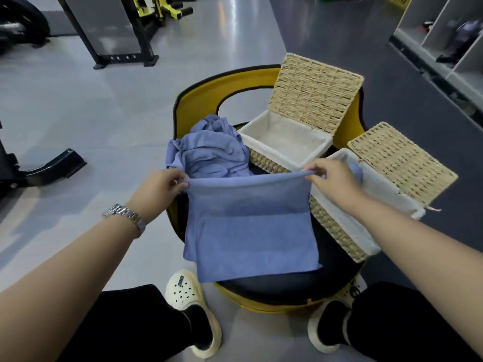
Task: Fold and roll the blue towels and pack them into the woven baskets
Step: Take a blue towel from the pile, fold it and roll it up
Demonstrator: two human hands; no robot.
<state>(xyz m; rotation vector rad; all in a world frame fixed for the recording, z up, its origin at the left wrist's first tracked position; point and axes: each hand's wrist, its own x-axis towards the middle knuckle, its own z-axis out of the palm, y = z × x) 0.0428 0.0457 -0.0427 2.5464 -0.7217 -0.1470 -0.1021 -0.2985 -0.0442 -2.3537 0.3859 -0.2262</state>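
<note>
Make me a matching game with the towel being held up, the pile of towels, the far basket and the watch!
Things:
1. held towel
2. towel pile
3. far basket
4. watch

Places or states:
A. lid open, nothing visible inside
B. crumpled on the chair, left of the baskets
C. on the left wrist
D. stretched between the left hand and right hand

Pairs: 1-D, 2-B, 3-A, 4-C

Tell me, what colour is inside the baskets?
White: a white cloth lining fills each basket, seen in the head view.
</note>
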